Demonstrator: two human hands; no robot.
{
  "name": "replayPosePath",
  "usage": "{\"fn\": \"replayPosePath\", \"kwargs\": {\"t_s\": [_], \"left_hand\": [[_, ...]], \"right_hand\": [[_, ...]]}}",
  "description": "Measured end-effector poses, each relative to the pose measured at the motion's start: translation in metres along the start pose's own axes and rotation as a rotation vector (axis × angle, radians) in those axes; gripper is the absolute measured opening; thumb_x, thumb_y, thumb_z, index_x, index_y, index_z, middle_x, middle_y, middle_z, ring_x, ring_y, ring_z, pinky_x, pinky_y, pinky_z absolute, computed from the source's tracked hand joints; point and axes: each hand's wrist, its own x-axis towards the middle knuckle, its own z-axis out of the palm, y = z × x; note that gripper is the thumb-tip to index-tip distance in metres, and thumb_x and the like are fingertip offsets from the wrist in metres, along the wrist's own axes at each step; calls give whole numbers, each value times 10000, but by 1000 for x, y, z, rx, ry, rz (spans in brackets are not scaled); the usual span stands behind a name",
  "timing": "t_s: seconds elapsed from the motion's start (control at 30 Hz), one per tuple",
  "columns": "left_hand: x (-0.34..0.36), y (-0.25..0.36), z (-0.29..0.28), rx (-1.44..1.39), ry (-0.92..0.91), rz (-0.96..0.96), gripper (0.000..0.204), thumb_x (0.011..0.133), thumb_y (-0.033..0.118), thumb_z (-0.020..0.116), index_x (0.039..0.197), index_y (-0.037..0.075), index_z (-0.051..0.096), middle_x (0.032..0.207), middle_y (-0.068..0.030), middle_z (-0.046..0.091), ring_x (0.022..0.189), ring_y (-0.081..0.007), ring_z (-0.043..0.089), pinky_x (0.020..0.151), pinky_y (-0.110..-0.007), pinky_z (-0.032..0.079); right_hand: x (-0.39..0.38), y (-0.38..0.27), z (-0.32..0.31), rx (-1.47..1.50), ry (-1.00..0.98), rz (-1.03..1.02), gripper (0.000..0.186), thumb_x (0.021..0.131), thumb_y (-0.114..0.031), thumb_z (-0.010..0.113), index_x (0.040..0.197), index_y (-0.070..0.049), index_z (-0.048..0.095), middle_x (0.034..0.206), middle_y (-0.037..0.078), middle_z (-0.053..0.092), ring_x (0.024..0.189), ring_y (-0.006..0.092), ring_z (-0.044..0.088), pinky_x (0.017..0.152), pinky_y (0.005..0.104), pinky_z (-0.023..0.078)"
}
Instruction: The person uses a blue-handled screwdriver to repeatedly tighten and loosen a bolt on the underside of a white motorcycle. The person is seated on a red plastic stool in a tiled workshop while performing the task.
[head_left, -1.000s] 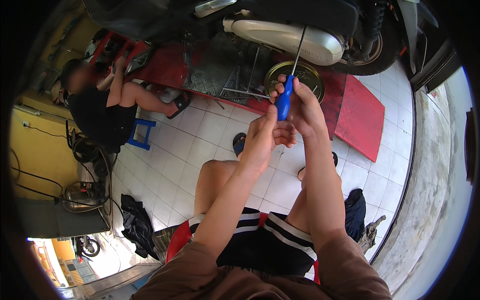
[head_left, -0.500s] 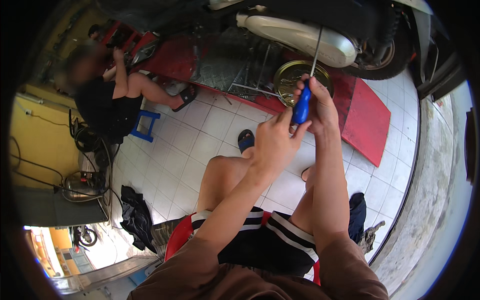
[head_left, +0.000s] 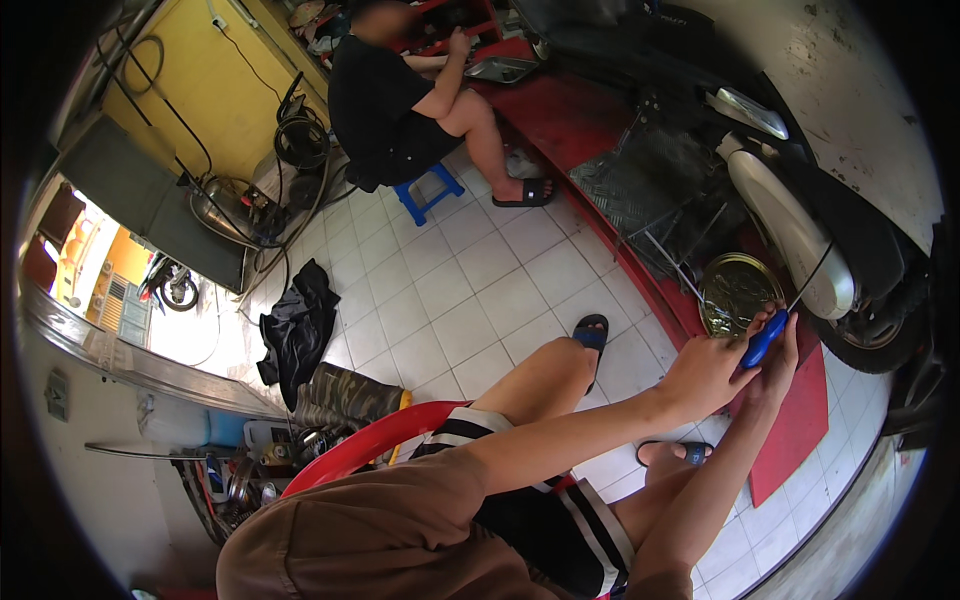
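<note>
A screwdriver (head_left: pixel 766 338) with a blue handle and long thin shaft points up and to the right, its tip at or in front of the silver side cover (head_left: pixel 790 225) of a motorbike. My right hand (head_left: pixel 780 372) is wrapped round the handle from the right. From the left, the fingers of my left hand (head_left: pixel 703 378) close on the handle's near end. Just beyond my hands, a round gold-coloured metal tray (head_left: pixel 741 256) holds small parts too small to name.
The motorbike stands by a red platform (head_left: pixel 790 440). At the upper left another person (head_left: pixel 385 100) sits on a blue stool (head_left: pixel 428 192). Black cloth or plastic (head_left: pixel 298 325) lies on the tiles, near an air compressor (head_left: pixel 228 208) with hoses. I sit on a red chair (head_left: pixel 365 445).
My view has swung left, so the motorbike, tray and hands now appear farther right. Both hands still hold the screwdriver near the silver cover.
</note>
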Motion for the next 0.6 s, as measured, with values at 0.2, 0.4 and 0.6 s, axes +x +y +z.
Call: {"fn": "replayPosePath", "kwargs": {"t_s": [0.2,0.4,0.6], "left_hand": [[0,-8,4,163,76,138,474,769,260,765,1084,-62,617,696,-126,637,566,-249,644,511,-340,506],[0,-12,11,-687,-267,-304,518,912,425,631,594,22,557,522,-63,587,460,-118,582,434,-252,419],[-3,-33,21,-1080,-355,-421,533,960,465,541,656,30,579,532,-47,573,465,-112,565,443,-242,423]], "right_hand": [[-1,-2,-12,-49,-19,-31,335,957,-290,592,1160,-26,561,997,67,602,875,151,565,780,283,493],[6,1,-19,25,-25,-98,310,954,-232,597,1160,-5,553,977,80,590,869,152,557,783,274,483],[5,4,-8,3,-83,-80,294,966,-231,573,1158,-11,537,996,84,579,889,159,571,767,261,496]]}}
